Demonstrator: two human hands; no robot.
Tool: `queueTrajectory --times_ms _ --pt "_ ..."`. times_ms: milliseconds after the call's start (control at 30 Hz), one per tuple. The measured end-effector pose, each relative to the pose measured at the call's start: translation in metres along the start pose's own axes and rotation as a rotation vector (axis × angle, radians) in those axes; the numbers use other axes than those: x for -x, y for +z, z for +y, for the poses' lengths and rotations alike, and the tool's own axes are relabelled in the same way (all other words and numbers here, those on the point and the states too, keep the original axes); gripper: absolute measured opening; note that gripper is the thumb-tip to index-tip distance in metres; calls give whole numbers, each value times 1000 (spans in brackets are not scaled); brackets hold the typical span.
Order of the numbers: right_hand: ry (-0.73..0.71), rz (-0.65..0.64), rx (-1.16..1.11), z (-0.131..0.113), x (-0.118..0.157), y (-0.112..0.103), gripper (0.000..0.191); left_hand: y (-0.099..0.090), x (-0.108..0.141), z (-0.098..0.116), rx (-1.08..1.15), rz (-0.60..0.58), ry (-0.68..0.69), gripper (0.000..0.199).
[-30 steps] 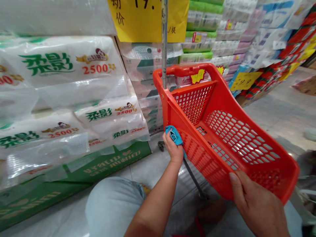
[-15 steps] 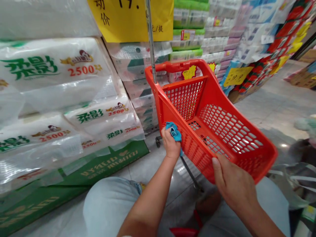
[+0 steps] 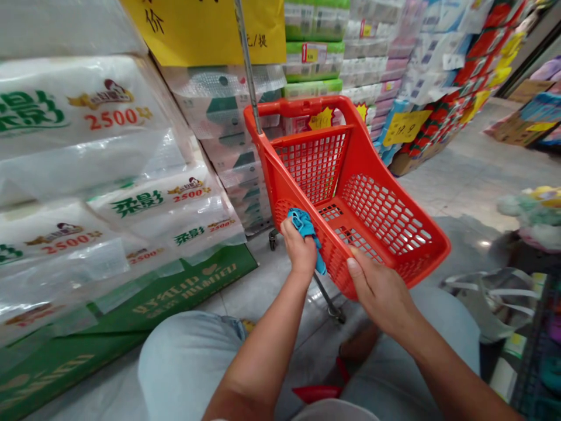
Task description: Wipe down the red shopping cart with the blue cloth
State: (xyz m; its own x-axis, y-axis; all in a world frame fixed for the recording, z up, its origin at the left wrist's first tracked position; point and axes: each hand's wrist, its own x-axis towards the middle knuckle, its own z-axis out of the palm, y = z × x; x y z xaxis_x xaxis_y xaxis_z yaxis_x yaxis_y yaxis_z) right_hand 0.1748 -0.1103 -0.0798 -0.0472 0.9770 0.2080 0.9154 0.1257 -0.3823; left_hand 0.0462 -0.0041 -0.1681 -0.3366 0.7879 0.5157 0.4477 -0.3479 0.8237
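Observation:
A red plastic shopping cart (image 3: 302,175) with a perforated basket stands in front of me, nothing lying in it. My left hand (image 3: 301,248) is closed on a crumpled blue cloth (image 3: 303,223), pressed to the outside of the cart's near side wall. Part of the cloth hangs below the fingers. My right hand (image 3: 379,286) grips the basket's near rim, thumb on top; its other fingers are hidden behind the wall. A metal pole (image 3: 248,64) rises from the cart's left handle corner.
White tissue packs (image 3: 109,111) are stacked at left on a green base (image 3: 175,304). Yellow price signs (image 3: 210,35) and more packs line the back. A light bag (image 3: 495,298) and plush toys (image 3: 543,219) are at right. My knees flank the cart's near end.
The cart has shifted left and slightly up in view, with my right hand still on its rim. My left hand stays on the side wall with the cloth. The view has turned slightly right.

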Motion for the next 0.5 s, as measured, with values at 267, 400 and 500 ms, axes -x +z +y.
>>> queueTrajectory --times_ms 267,400,500 --pt "5 -149 -287 10 -6 -11 52 -18 79 23 50 -199 254 43" --pt "-139 -263 -374 23 -12 -30 48 -20 52 25 19 -116 221 36" --pt "-234 -435 -266 40 -21 -47 44 -17 31 33 -1 -99 213 34"
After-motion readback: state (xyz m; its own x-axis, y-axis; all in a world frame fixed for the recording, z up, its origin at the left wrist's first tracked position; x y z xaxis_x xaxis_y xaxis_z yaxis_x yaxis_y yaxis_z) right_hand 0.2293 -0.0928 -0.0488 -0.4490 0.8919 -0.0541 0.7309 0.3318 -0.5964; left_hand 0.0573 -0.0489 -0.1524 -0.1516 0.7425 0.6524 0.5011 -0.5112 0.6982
